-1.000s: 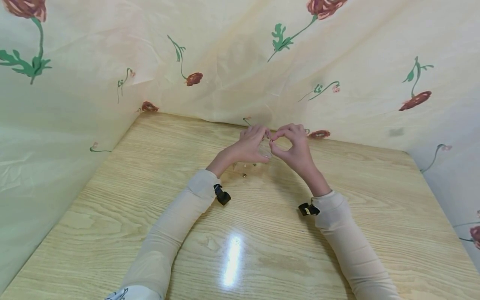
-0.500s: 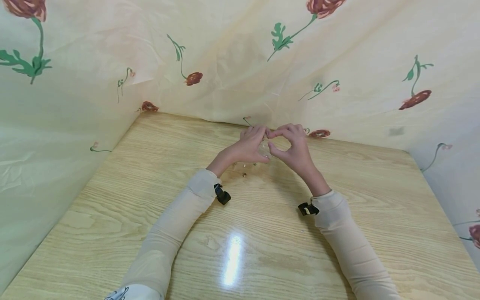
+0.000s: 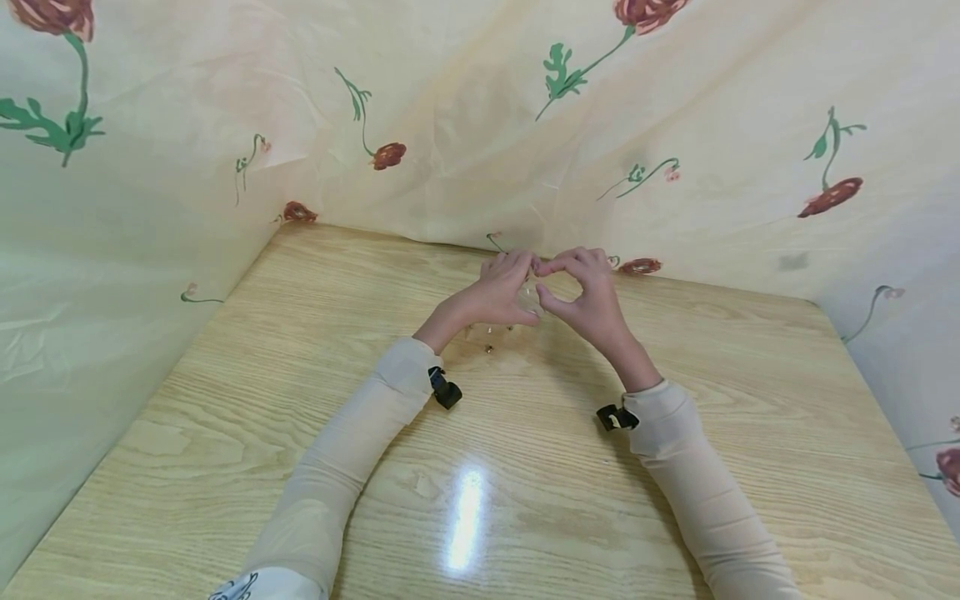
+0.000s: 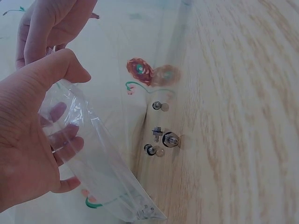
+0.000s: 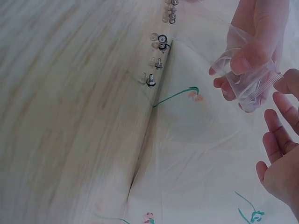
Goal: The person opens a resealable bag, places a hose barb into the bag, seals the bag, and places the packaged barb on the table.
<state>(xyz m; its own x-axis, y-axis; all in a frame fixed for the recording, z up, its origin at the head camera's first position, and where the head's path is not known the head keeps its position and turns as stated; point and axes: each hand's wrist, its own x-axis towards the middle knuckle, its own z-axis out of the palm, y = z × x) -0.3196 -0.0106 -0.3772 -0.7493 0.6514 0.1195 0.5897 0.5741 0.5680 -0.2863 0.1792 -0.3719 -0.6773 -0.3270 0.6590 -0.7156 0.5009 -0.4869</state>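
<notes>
My left hand [image 3: 495, 293] holds a clear zip bag [image 4: 100, 135] between thumb and fingers over the far part of the table. A few small shiny metal pieces [image 4: 145, 212] lie in the bag's bottom corner. My right hand [image 3: 595, 302] is at the bag's mouth, thumb and forefinger apart in the head view, forefinger reaching the left fingertips. In the right wrist view its fingers [image 5: 279, 133] spread beside the bag's zip strip [image 5: 264, 88]. Several small metal threaded fittings with dark rings, one a larger fitting [image 4: 172, 139], stand or lie on the table below.
The wood-grain table [image 3: 420, 533] meets a flowered cloth curtain [image 3: 465, 108] just behind the hands. More small fittings [image 5: 172, 11] lie along the table's back edge in the right wrist view. Black camera mounts [image 3: 446, 390] sit on both wrists.
A small dark piece showed between my right thumb and forefinger a second ago. Those fingers have since parted, with no piece between them. My left hand stays in place with the bag.
</notes>
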